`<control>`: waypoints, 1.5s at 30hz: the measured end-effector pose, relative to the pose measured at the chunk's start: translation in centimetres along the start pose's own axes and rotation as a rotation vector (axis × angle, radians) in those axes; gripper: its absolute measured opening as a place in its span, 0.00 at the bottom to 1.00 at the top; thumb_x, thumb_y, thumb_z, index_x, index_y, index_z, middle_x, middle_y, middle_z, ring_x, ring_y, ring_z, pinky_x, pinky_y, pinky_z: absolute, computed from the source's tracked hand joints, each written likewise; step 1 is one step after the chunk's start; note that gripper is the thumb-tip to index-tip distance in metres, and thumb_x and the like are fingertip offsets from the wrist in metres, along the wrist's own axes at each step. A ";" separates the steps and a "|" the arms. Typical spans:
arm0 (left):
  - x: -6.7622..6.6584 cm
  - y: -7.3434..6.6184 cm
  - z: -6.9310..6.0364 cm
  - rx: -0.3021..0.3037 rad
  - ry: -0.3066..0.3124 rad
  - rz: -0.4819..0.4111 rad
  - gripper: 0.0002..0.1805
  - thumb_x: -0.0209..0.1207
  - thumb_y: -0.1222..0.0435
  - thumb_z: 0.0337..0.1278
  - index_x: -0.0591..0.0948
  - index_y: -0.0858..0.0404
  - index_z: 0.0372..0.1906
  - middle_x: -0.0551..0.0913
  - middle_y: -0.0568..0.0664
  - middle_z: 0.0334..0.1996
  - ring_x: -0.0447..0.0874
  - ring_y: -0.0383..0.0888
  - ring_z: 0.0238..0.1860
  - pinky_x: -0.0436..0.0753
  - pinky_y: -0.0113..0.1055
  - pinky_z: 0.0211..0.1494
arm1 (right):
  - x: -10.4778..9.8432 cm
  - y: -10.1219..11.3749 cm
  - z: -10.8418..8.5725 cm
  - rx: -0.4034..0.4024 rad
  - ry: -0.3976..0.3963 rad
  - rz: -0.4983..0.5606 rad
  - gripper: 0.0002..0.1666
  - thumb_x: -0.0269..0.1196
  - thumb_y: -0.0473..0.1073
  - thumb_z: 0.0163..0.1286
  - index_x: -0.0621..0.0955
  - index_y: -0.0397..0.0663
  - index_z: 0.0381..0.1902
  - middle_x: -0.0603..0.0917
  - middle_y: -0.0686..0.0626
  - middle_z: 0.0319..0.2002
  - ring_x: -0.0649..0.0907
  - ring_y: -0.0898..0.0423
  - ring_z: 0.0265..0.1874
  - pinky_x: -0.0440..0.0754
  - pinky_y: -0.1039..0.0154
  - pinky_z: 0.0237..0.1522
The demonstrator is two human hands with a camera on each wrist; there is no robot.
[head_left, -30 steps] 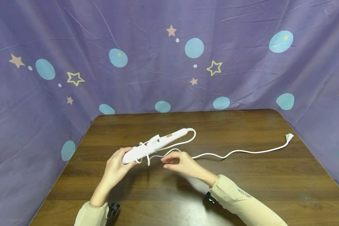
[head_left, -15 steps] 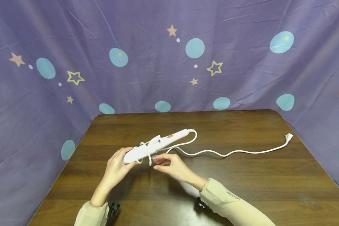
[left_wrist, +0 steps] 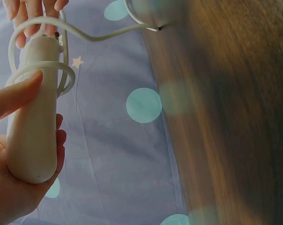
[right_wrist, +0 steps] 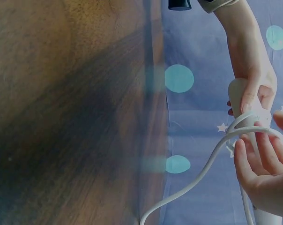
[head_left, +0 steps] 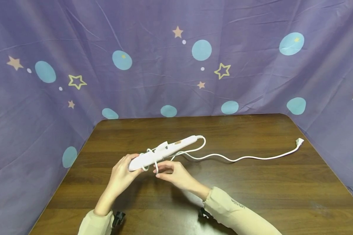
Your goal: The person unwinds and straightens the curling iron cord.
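Note:
A white hair styling iron [head_left: 148,159] with its cord wound around it slants above the table in the head view. My left hand [head_left: 122,171] grips its broad rounded end; in the left wrist view the thumb [left_wrist: 26,91] lies against a cord coil. My right hand [head_left: 176,174] is beside the hanging cord loop [head_left: 156,166], fingers bent loosely and thumb apart from them. In the right wrist view the white cord [right_wrist: 209,161] crosses at the fingers of that hand. The far end of the iron has a brown button [head_left: 177,142].
The cord's free length [head_left: 238,159] runs right over the wooden table [head_left: 253,192] to a white plug [head_left: 299,141] near the right edge. A purple curtain [head_left: 153,78] with stars and dots hangs behind and at both sides.
My right hand has moved left, from over the cord on the table to the loop beside the iron. My left hand keeps its grip, and the iron has barely shifted.

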State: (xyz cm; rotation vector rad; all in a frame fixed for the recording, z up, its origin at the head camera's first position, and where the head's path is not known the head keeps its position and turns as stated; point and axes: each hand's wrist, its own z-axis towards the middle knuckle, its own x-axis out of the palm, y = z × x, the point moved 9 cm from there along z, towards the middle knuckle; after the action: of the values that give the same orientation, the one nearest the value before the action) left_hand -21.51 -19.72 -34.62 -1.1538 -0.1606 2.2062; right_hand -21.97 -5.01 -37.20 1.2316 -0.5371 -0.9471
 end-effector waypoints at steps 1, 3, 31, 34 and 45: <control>0.0 0.0 0.0 0.007 -0.005 0.000 0.29 0.73 0.68 0.19 0.77 0.66 0.39 0.80 0.52 0.31 0.75 0.44 0.31 0.71 0.41 0.32 | -0.1 0.1 0.0 -0.001 -0.020 -0.013 0.15 0.59 0.28 0.56 0.75 0.26 0.42 0.80 0.33 0.37 0.80 0.43 0.39 0.76 0.62 0.43; -0.1 -0.1 -0.1 0.021 -0.015 0.003 0.29 0.73 0.69 0.18 0.77 0.66 0.39 0.80 0.52 0.30 0.75 0.43 0.31 0.71 0.40 0.32 | -0.4 0.5 -0.2 -0.014 -0.070 -0.056 0.13 0.59 0.28 0.56 0.76 0.26 0.40 0.81 0.34 0.35 0.81 0.45 0.37 0.76 0.65 0.42; -0.6 -0.3 -0.4 0.100 0.009 0.017 0.29 0.73 0.68 0.15 0.78 0.66 0.37 0.81 0.51 0.30 0.75 0.43 0.30 0.71 0.39 0.32 | -5.7 6.5 -0.8 -0.347 -0.259 -0.592 0.05 0.62 0.34 0.55 0.82 0.38 0.31 0.79 0.51 0.26 0.73 0.63 0.24 0.71 0.69 0.27; -0.7 -0.2 -0.5 0.104 0.019 0.010 0.28 0.74 0.68 0.16 0.78 0.66 0.37 0.80 0.50 0.30 0.74 0.42 0.30 0.71 0.38 0.32 | -6.5 6.6 -0.5 -0.311 -0.252 -0.603 0.05 0.62 0.34 0.56 0.82 0.40 0.31 0.78 0.53 0.25 0.71 0.64 0.23 0.71 0.69 0.26; -1.1 0.4 -0.8 0.088 0.052 -0.001 0.29 0.73 0.65 0.17 0.77 0.60 0.39 0.81 0.47 0.32 0.74 0.39 0.31 0.72 0.38 0.32 | -9.1 6.8 0.2 -0.290 -0.227 -0.629 0.04 0.62 0.33 0.55 0.82 0.39 0.30 0.76 0.53 0.22 0.70 0.63 0.21 0.68 0.71 0.23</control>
State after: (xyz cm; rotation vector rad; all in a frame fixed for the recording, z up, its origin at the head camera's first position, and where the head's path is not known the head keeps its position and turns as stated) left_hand -20.60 -20.81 -34.42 -1.1613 -0.0418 2.1583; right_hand -24.81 2.76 -29.43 1.0446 -0.1668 -1.6483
